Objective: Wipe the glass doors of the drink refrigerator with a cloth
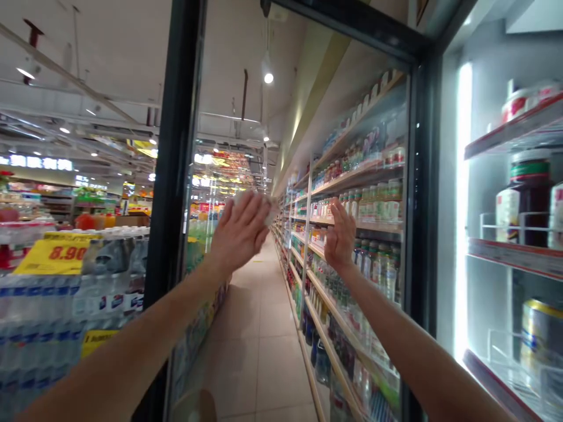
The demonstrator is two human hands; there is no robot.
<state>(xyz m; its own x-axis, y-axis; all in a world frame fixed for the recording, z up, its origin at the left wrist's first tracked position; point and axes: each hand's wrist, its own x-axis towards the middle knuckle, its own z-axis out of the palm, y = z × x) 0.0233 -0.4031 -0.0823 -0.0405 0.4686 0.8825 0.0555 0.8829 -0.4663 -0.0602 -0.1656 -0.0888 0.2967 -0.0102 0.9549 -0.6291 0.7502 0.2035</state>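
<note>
A glass cooler door with a black frame [169, 176] stands open in front of me. My left hand [240, 234] lies flat at the glass, fingers together and pointing up to the right. Under its fingers is a whitish, crumpled cloth [273, 212], mostly hidden by the hand; whether it is cloth or paper I cannot tell. To the right, my right hand [341, 235] is raised at the same pane, with its fingers up and partly bent. Nothing shows in it. Whether its fingertips touch the glass is unclear.
Lit cooler shelves [512, 255] with bottles and cans stand close on the right. Through the glass, a tiled aisle [259, 328] runs past long bottle shelves [360, 225]. Stacked water bottles [39, 328] with a yellow price sign [55, 255] are at the left.
</note>
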